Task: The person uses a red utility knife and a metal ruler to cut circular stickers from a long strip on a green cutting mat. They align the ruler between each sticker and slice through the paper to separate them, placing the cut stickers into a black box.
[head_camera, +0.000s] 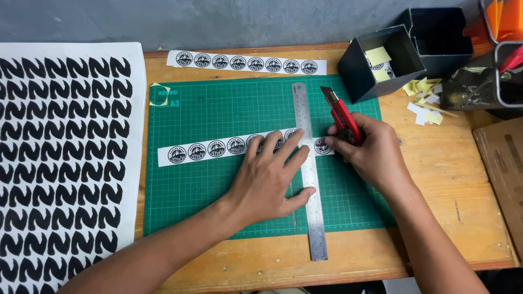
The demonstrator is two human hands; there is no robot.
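Two bare forearms reach up from the bottom edge toward a green cutting mat (218,109) lying on a wooden table (447,179). On the mat's right half a steel ruler (310,179) runs top to bottom, its lower end past the mat's near edge. Left hand (269,182) lies flat on the mat with fingers spread open, fingertips pressing the ruler and the strip of round stickers (207,148) that crosses the mat from left to right beneath the ruler. Right hand (373,149), just right of the ruler, is closed around a red utility knife (342,117), whose blade end points away toward the mat's far edge. Whether the blade touches anything cannot be told.

Beyond the mat's far edge lies a second strip of round stickers (248,62). Left of the mat, a large white sheet printed with rows of black curved shapes (60,152) is cut off by the left and bottom edges. Off the mat's far right corner a dark open box (381,62) is tipped on its side, with pale yellow paper pieces inside; behind it stands another dark box (441,35). Loose paper scraps (427,100) lie on the table right of the tipped box, next to a wire mesh basket (479,81) cut off at the right. A wooden board (504,163) sits at the right edge.

The left hand covers some stickers near the ruler. The stickers' print is too small to make out.
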